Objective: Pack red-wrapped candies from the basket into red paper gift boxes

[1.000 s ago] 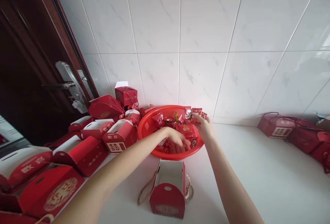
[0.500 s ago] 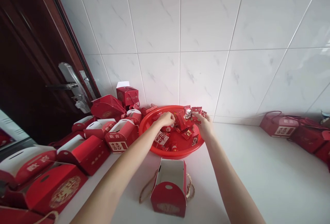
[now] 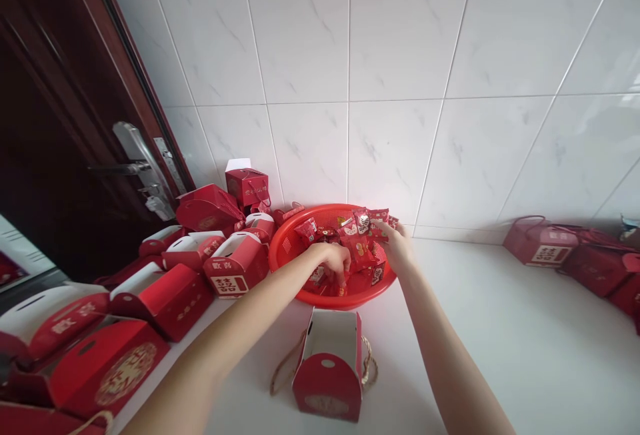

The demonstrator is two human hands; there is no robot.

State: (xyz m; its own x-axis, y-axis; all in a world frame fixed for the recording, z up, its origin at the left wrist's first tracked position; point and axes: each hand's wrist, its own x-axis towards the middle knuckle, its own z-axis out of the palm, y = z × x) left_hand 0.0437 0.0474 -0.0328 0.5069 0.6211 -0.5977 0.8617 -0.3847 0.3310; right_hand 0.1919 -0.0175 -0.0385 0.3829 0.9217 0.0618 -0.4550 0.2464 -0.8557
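A red plastic basket [image 3: 326, 301] holds several small red candy packets [image 3: 359, 251] with white and gold print. My left hand [image 3: 336, 258] is down inside it, its fingers pinched on a small wrapped candy [image 3: 342, 287] near the front wall. At the right rim, my right hand [image 3: 399, 245] grips several red candy packets [image 3: 363, 219] bunched together; its fingertips are partly hidden behind them. Just in front of the basket stands an open red gift box [image 3: 327, 381] with a white inside and twisted rope handles.
Many open red gift boxes [image 3: 163, 300] crowd the left side. More red boxes [image 3: 543, 243] stand at the far right along the tiled wall [image 3: 400, 148]. A dark door with a metal handle [image 3: 137, 161] is at the left. Everything rests on a white surface [image 3: 500, 328].
My left hand has moved forward and down, from the basket's back left to its front middle. My right hand keeps hold of its packets, which have shifted slightly left.
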